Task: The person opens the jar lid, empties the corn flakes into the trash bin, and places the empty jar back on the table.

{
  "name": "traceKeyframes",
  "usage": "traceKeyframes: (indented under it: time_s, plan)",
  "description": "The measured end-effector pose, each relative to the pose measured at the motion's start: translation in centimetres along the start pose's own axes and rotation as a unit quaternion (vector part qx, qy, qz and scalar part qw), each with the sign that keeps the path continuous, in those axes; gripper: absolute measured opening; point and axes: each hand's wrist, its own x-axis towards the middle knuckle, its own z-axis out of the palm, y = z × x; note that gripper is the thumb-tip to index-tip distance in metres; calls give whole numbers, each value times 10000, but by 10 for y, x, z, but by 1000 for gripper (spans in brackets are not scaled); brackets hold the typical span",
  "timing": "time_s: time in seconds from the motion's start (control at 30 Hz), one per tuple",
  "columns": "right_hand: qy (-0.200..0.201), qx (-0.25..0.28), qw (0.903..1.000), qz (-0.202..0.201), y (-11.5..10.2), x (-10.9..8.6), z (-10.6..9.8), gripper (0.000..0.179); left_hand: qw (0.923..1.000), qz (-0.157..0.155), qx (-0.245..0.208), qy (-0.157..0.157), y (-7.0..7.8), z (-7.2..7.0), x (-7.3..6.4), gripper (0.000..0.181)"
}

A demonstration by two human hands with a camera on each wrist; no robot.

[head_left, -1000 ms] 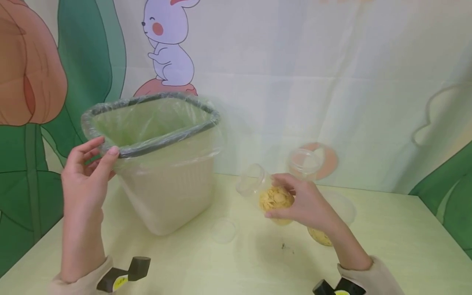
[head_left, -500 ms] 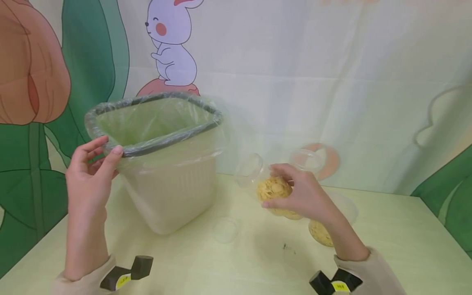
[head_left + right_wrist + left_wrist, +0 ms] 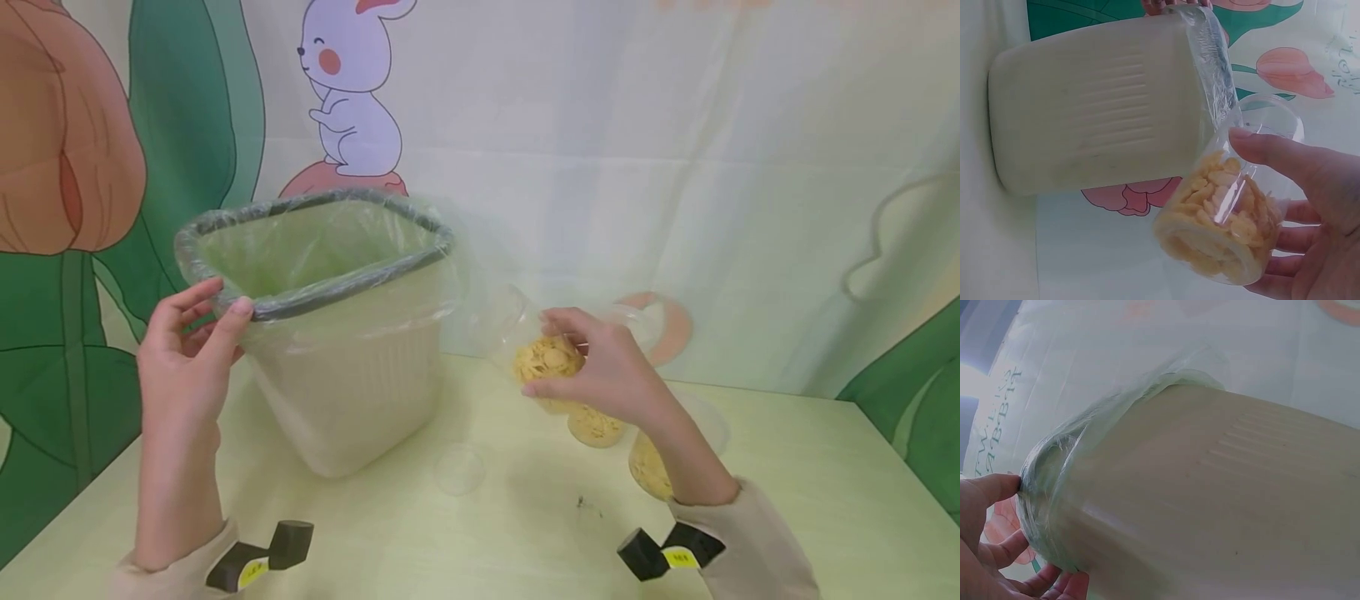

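A pale trash bin with a dark rim stands at the left of the table, lined with a clear plastic bag folded over the rim. My left hand grips the bin's near left corner, thumb and fingers on the bagged rim. In my right hand is a clear plastic jar, partly filled with yellow flakes. Lidless at its visible end, it is held above the table right of the bin, its mouth tilted up and left. The right wrist view shows thumb and fingers round its side.
Two more clear jars with yellow contents, a middle one and a right one, stand partly hidden by my right hand and forearm. A clear round lid lies near the bin. Small dark bits lie in front. A printed cloth hangs behind.
My right hand has lifted the jar up and slightly left, uncovering more of the jar behind it. The left hand keeps its place on the bin's rim.
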Motion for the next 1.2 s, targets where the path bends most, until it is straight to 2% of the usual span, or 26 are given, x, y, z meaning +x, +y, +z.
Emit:
traceKeyframes:
  time_s: [0.63,1.2]
  plan:
    - [276,-77,9996,-45,-25,31,-6,74,10000,77,-44,1,0,1,0,40]
    - [444,-577,9973,-62,-47,57,-8,74,10000,70,-36,-13,0,0,1,40]
